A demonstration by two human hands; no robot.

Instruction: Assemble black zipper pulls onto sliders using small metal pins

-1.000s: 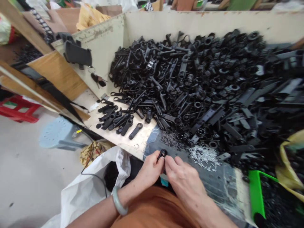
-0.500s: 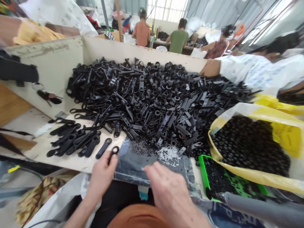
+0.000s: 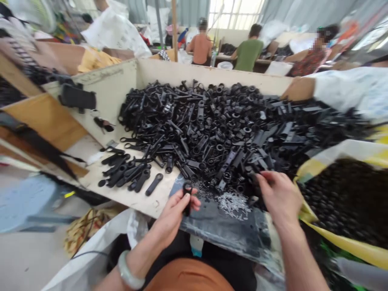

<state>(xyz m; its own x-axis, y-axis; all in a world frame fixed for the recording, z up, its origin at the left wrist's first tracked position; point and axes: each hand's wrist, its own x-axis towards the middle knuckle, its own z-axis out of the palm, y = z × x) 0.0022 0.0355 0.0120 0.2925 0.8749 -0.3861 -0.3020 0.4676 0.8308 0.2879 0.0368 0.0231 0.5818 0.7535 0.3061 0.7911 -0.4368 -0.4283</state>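
Note:
My left hand (image 3: 173, 210) grips a black ring-ended part (image 3: 187, 198) upright over the left end of the dark work plate (image 3: 212, 224). At the right edge of the big heap of black parts (image 3: 212, 125), my right hand (image 3: 280, 196) has its thumb and index finger pinched together; what they hold, if anything, is too small to name. Silver pins (image 3: 233, 205) lie in a small pile between the hands, with small dark screws (image 3: 204, 189) beside them. Several black handles (image 3: 127, 171) lie on the board at the left.
A yellow-edged bag (image 3: 342, 198) of small round black pieces stands at the right. Pale walls (image 3: 212, 74) border the heap. A phone-like black holder (image 3: 78, 98) and keys hang at the left. Three people sit at the back.
My left hand has lifted the ring-ended part off the board and moved right. My right hand has gone from the plate to the heap's right edge. The view has turned left.

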